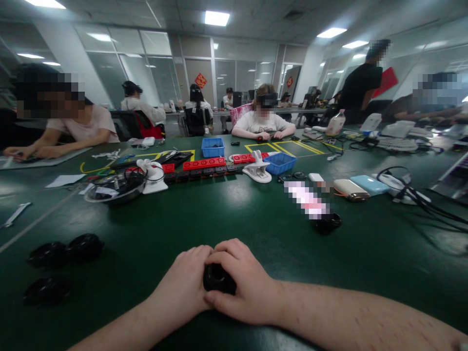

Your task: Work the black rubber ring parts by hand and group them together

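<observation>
Close to me at the middle of the green table (153, 219), both my hands close around a glossy black round part (219, 279) with a hollow in it. My right hand (248, 282) curls over its right side, thumb in front and fingers behind. Against its left side, my left hand (186, 278) is pressed with bent fingers, partly hidden by the part and the other hand. Three similar black round parts, one at the back left (47, 254), one beside it (86, 247) and one nearer me (47, 291), lie to the left.
A wrench (16, 215) lies at far left. Further back are a metal bowl (113, 197), red and black power strips (204, 164), two blue bins (280, 163), a white clip stand (258, 170) and power banks (351, 189). A person (263, 122) sits opposite.
</observation>
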Motion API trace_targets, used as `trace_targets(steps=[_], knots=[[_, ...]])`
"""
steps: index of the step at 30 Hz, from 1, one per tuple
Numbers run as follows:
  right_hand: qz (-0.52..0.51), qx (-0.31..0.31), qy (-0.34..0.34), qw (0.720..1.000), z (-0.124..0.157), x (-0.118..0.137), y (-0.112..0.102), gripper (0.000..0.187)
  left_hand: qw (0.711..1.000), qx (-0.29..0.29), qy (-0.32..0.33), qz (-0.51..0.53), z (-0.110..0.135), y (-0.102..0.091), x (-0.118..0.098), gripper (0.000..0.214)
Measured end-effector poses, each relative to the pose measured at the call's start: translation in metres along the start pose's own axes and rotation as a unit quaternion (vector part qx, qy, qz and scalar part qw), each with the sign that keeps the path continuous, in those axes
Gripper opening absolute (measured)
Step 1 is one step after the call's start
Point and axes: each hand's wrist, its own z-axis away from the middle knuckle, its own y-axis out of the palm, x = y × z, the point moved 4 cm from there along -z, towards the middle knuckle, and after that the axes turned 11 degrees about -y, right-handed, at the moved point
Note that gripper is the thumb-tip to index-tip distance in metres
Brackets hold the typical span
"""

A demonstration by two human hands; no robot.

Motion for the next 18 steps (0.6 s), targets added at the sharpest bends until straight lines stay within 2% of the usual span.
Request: trace_targets(steps=[4,7,10,13,18], knots=[[-0.004,0.012,0.027,1.000,0.001,-0.005,0.003,0.032,1.000,0.017,0.007,-0.008,-0.001,0.001,-0.003,0.017],[-0.024,-0.017,-0.012,0.999,0.001,-0.002,0.002,0.028,0.999,0.034,0.030,0.001,-0.005,-0.004,-0.004,0.015],[-0.040,-0.026,-0.058,0.997,0.000,0.002,0.001,0.025,0.993,0.082,0.081,0.034,-0.008,-0.007,-0.004,0.022],[-0.052,-0.009,-0.083,0.995,-0.002,0.005,0.001,0.024,0.983,0.111,0.117,0.089,-0.009,-0.007,0.000,0.033],[-0.032,0.001,-0.072,0.997,-0.005,0.004,-0.001,0.023,0.978,0.099,0.116,0.139,-0.007,-0.002,0.010,0.081]])
